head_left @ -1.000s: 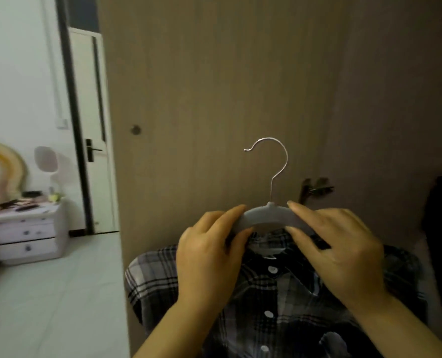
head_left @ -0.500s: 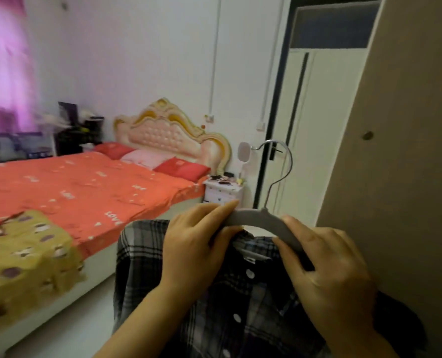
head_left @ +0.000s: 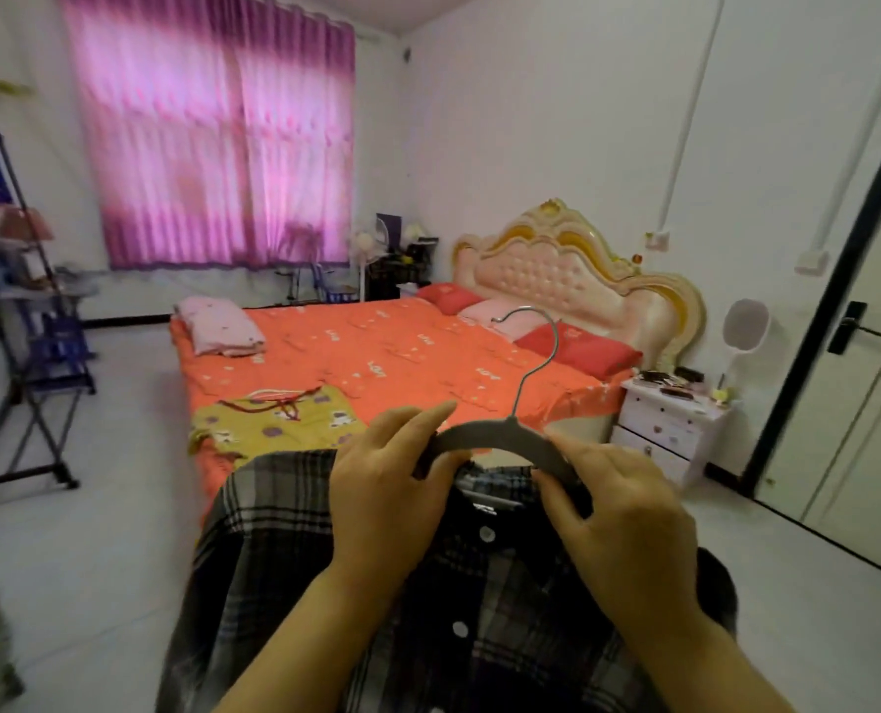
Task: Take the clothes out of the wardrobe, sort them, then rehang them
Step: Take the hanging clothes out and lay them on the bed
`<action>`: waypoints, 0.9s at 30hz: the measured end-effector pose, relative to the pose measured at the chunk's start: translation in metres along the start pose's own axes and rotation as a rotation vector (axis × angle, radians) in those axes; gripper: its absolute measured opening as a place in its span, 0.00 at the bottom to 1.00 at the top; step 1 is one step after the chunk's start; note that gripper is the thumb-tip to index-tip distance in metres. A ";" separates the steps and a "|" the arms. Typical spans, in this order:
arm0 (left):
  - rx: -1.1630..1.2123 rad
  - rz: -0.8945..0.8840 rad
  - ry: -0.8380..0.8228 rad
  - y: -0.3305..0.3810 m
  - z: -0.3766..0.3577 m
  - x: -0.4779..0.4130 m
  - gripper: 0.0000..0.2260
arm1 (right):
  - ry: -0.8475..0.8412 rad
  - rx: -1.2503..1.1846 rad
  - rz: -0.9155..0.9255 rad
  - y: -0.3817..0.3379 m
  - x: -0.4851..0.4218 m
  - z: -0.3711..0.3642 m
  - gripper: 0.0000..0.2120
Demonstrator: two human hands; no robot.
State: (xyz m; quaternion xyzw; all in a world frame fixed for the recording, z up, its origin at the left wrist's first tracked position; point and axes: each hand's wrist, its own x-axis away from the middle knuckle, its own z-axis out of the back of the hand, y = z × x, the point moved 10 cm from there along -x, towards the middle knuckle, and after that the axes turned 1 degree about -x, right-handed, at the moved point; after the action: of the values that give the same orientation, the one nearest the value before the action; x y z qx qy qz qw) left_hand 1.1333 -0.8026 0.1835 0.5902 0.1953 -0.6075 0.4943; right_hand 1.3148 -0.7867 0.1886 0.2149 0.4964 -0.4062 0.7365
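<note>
Shirt [head_left: 479,609] on its hanger [head_left: 500,437], before the bed [head_left: 376,352]
Fingers [head_left: 423,419] of left hand [head_left: 392,486] and right hand [head_left: 628,527] grip the hanger's arms; the shirt hangs below, short of the bed's foot edge. Keep the hanger level so the collar does not slip off

Orange bed [head_left: 376,352], pink curtains [head_left: 212,146], white nightstand [head_left: 669,429].

Both hands, left hand [head_left: 386,486] and right hand [head_left: 628,532], grip a grey hanger [head_left: 500,440] (plaid shirt [head_left: 479,609] hanging) before the orange bed [head_left: 376,352].
</note>
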 end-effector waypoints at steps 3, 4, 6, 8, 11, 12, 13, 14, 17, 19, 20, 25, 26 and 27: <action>-0.065 0.021 -0.008 -0.063 -0.009 -0.016 0.17 | -0.028 -0.068 0.025 -0.012 -0.023 -0.070 0.17; -0.080 0.029 -0.010 -0.085 -0.012 -0.021 0.17 | -0.033 -0.081 0.039 -0.017 -0.031 -0.093 0.17; -0.098 0.064 -0.015 -0.126 -0.015 -0.031 0.17 | -0.050 -0.112 0.056 -0.027 -0.046 -0.136 0.15; -0.113 0.089 -0.014 -0.165 -0.017 -0.039 0.17 | -0.072 -0.182 0.034 -0.033 -0.058 -0.179 0.14; -0.158 0.112 -0.014 -0.215 -0.023 -0.050 0.17 | -0.108 -0.269 0.002 -0.041 -0.073 -0.236 0.13; -0.171 0.127 -0.015 -0.231 -0.026 -0.053 0.17 | -0.118 -0.285 0.004 -0.043 -0.077 -0.254 0.13; -0.182 0.144 -0.018 -0.247 -0.029 -0.055 0.16 | -0.128 -0.306 0.007 -0.045 -0.082 -0.271 0.13; -0.192 0.163 -0.021 -0.263 -0.033 -0.057 0.16 | -0.137 -0.327 0.012 -0.047 -0.087 -0.289 0.13; -0.199 0.238 -0.029 -0.315 -0.047 -0.065 0.16 | -0.163 -0.380 0.039 -0.052 -0.104 -0.346 0.13; -0.221 0.293 -0.027 -0.350 -0.058 -0.073 0.15 | -0.179 -0.415 0.066 -0.053 -0.117 -0.386 0.13; -0.241 0.314 -0.022 -0.367 -0.065 -0.077 0.14 | -0.180 -0.432 0.077 -0.052 -0.123 -0.405 0.13; -0.302 0.377 0.000 -0.440 -0.107 -0.108 0.13 | -0.204 -0.517 0.120 -0.041 -0.161 -0.501 0.13; -0.316 0.391 0.000 -0.453 -0.117 -0.116 0.13 | -0.219 -0.533 0.126 -0.038 -0.169 -0.520 0.12; -0.329 0.407 0.002 -0.465 -0.125 -0.124 0.13 | -0.228 -0.550 0.132 -0.035 -0.177 -0.538 0.12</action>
State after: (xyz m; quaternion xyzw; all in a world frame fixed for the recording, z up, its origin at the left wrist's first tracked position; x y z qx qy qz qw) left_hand 0.7892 -0.4514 0.1067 0.5294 0.1692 -0.4551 0.6957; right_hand 0.9558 -0.3511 0.1292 -0.0078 0.4870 -0.2293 0.8427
